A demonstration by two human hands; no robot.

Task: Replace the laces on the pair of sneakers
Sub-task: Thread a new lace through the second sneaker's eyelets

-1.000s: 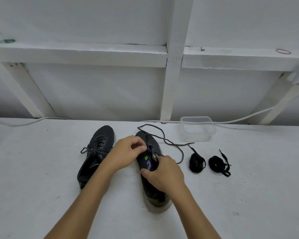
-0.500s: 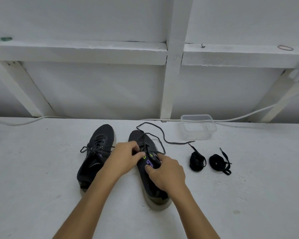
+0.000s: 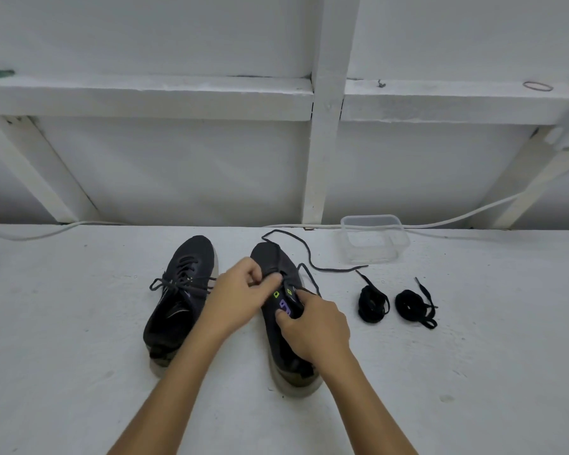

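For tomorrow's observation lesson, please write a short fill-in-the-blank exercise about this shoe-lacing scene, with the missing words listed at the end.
1. Both hands, the left hand and the right hand, work on the sneaker on the ___ of the pair.
2. The other sneaker is still ___ with its old lace.
3. ___ coiled black laces lie on the table right of the shoes.
4. The clear plastic container near the wall holds ___.

Missing words: right; laced; Two; nothing

Right hand (image 3: pixel 312 326) hides the sneaker's (image 3: pixel 278 267) opening.
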